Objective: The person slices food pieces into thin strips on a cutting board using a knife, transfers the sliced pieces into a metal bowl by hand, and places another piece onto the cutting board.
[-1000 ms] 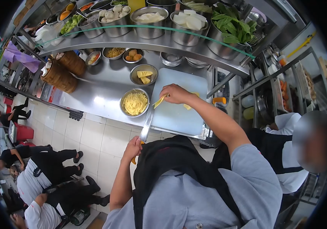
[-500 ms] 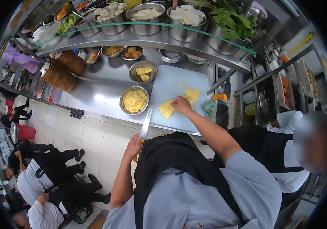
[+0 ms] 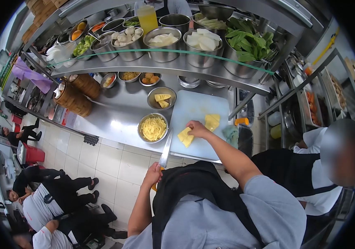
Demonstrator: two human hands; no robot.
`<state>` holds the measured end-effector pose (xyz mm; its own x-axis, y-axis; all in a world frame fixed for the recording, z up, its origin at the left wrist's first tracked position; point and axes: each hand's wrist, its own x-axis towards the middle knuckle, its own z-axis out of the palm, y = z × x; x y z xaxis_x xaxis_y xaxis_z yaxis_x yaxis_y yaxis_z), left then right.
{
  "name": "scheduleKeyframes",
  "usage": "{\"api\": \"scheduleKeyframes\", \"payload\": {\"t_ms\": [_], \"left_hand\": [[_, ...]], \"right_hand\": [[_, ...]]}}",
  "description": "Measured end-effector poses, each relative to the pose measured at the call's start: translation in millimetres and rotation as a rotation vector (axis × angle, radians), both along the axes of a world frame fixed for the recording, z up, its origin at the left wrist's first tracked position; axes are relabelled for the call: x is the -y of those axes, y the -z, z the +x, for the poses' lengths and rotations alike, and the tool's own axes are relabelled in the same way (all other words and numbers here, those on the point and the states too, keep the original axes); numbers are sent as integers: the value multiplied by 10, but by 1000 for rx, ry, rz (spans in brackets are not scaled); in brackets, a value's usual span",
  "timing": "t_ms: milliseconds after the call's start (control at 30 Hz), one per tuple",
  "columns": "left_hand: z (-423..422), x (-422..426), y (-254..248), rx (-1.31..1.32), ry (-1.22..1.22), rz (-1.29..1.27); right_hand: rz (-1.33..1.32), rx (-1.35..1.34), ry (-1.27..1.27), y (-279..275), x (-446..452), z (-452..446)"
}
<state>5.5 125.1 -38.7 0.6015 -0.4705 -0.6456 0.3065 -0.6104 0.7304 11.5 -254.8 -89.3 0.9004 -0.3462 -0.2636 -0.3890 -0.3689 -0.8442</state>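
two yellow slices (image 3: 185, 137) lie on a pale blue cutting board (image 3: 185, 104); the right hand (image 3: 198, 129) touches the left one, pinching or only pressing, i cannot tell. the left hand (image 3: 153, 174) wraps round a knife (image 3: 166, 150), blade held aside, probably for safety.

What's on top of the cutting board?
On the cutting board: left yellow portion, at the right hand; right yellow portion. Greenish cloth-like item at the board's right edge. Hidden: whatever lies beneath these, the hand or the forearm.
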Motion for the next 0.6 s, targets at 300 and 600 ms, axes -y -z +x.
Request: {"api": "scheduleKeyframes", "payload": {"t_ms": [300,600], "left_hand": [[-39,20,-84,114,73,51],[-100,352,-220,714,283,280]], "right_hand": [[-182,-52,-221,-298,115,-26],[-746,286,-452,-231,-344,-296]]}}
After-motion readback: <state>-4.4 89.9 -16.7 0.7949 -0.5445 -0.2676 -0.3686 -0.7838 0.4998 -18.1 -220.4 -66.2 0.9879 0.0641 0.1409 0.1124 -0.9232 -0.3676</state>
